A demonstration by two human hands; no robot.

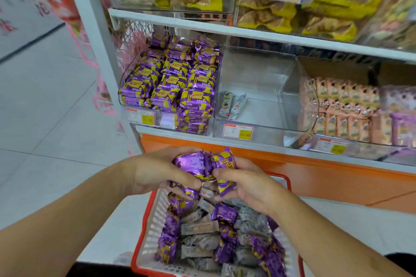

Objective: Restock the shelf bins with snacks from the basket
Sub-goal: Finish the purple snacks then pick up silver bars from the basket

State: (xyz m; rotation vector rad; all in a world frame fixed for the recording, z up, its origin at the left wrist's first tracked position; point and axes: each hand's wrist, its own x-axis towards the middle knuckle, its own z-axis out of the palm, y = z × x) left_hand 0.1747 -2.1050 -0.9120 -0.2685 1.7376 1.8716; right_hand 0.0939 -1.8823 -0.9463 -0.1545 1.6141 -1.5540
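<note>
A red-rimmed white basket [150, 229] sits low in front of me, holding several purple-and-yellow snack packs and grey ones. Above it, my left hand [157, 172] and my right hand [243, 189] together grip a bunch of purple snack packs [202, 166]. On the shelf, a clear bin [168, 87] at the left is heaped with the same purple packs. The middle clear bin [261, 90] holds only two small grey packs [233, 104].
A bin of pink packs [342, 108] stands at the right. The upper shelf [247, 31] carries bins of yellow snack bags. An orange base panel [315, 175] runs under the shelf. Pale tiled floor [45, 108] lies to the left. Price tags hang on the bin fronts.
</note>
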